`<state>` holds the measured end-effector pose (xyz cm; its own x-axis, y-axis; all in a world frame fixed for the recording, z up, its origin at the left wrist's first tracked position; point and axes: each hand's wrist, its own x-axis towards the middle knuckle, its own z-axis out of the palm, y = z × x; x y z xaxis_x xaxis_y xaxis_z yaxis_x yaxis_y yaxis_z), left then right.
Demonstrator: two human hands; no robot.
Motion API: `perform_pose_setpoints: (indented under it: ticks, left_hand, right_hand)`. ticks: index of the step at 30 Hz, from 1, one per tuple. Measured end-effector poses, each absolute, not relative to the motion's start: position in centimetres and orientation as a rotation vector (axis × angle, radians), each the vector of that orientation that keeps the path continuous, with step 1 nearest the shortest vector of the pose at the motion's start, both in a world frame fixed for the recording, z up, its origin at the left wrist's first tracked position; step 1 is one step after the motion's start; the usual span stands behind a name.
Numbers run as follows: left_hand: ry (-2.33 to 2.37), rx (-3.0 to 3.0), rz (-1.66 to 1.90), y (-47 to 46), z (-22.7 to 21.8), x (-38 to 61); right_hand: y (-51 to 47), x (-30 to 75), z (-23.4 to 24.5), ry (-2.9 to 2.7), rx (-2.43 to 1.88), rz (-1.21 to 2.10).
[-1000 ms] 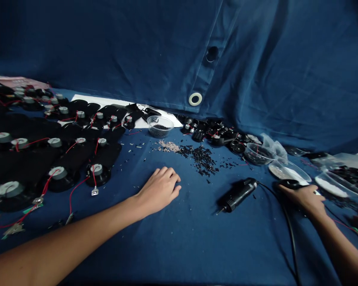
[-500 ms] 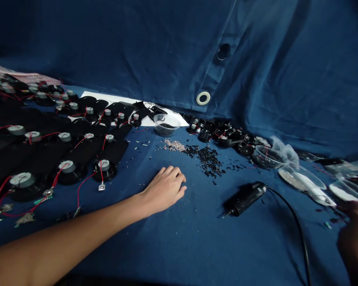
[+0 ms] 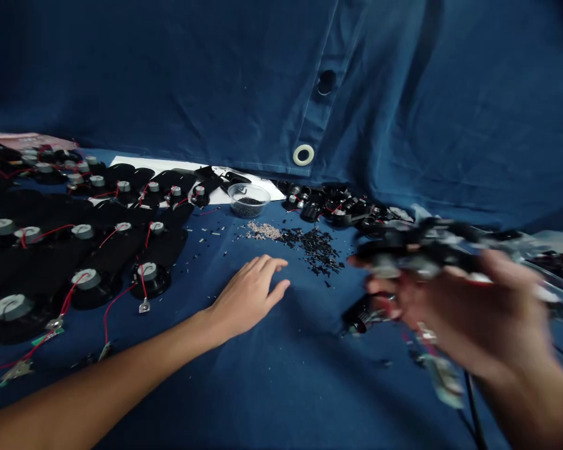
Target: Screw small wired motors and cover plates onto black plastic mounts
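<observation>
Rising behind everything, a dark blue tarp [image 3: 169,75] with a pale ringed grommet [image 3: 303,154] hangs along the back edge of the bench [image 3: 286,381], which is covered in blue cloth. Across the left half of the bench lie rows of black pads [image 3: 117,250], each with a round grey disc [image 3: 85,279] on top and a red wire [image 3: 107,319] ending in a small metal tab [image 3: 144,306]. More black parts [image 3: 328,206] are heaped towards the back edge, right of a white sheet [image 3: 136,162] and a clear plastic bowl [image 3: 248,200] holding black bits. In front of the bowl sit a small pile of pale granules [image 3: 263,230] and a scatter of black fragments [image 3: 315,249].

The right hand [image 3: 469,312], blurred, is raised above the right side of the bench, its fingers curled around a tangle of black parts [image 3: 422,250]. A small board [image 3: 443,390] dangles below it. The left hand [image 3: 248,297] lies open on the cloth, fingers spread, just in front of the fragments.
</observation>
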<state>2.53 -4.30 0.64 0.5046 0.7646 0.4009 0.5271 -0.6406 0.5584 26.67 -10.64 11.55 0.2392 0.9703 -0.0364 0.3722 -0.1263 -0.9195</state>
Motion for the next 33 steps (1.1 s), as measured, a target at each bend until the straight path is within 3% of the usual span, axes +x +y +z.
perform_pose_setpoints:
  ticks: [1,3,5,11,16,23,33]
  left_hand:
    - [1.049,2.329,0.957,-4.3,0.8,2.5]
    - [0.973,2.222,1.04,-4.3,1.0,2.2]
    - [0.875,2.137,1.036,-4.0,0.9,1.8]
    - [0.936,2.067,0.926,-1.9,-0.3,1.3]
    - [1.084,2.128,0.803,-1.2,-0.8,1.3]
    - [1.208,2.427,0.746,-1.4,0.1,0.6]
    - [1.332,2.583,0.633,-0.6,-0.2,-0.1]
  right_hand:
    - [-10.1,25.0,11.0,-1.19,-1.407,1.338]
    - [-8.3,22.5,9.6,-1.022,-1.065,1.921]
    - [-6.2,21.3,7.9,-0.894,-0.883,2.142]
    - [-1.9,20.7,3.3,-0.77,-0.812,2.35]
    - [-1.6,20.2,1.5,-0.806,-1.061,2.297]
    - [-1.6,20.5,1.2,-0.925,-1.424,1.77]
    - [-2.1,22.3,2.2,-0.851,-1.298,1.605]
